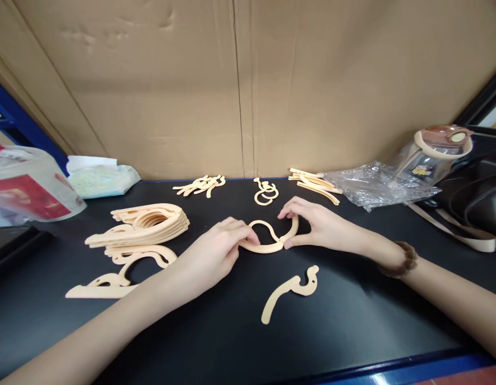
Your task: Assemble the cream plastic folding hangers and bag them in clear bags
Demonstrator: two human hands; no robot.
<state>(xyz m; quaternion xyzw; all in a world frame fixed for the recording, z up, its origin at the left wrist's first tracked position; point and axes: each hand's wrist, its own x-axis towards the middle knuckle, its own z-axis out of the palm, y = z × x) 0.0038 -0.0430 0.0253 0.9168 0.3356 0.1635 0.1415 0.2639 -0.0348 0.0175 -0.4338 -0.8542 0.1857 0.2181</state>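
Note:
Both hands meet at the middle of a black table [352,321]. My left hand [215,254] pinches the left end of a curved pale wooden piece [264,247]. My right hand [315,224] pinches a second curved wooden piece [292,229] that joins the first at its right end, so the two form a loop. A loose wavy wooden piece [290,291] lies flat just in front of my hands.
A stack of larger wooden cutouts [147,224] sits at the left, with more flat ones [119,272] before it. Small wooden parts [199,185], hooks [266,191] and strips [314,184] lie near the cardboard wall [248,80]. Tissue pack [97,179], plastic bags [368,184], bottle [432,152], black bag [472,198].

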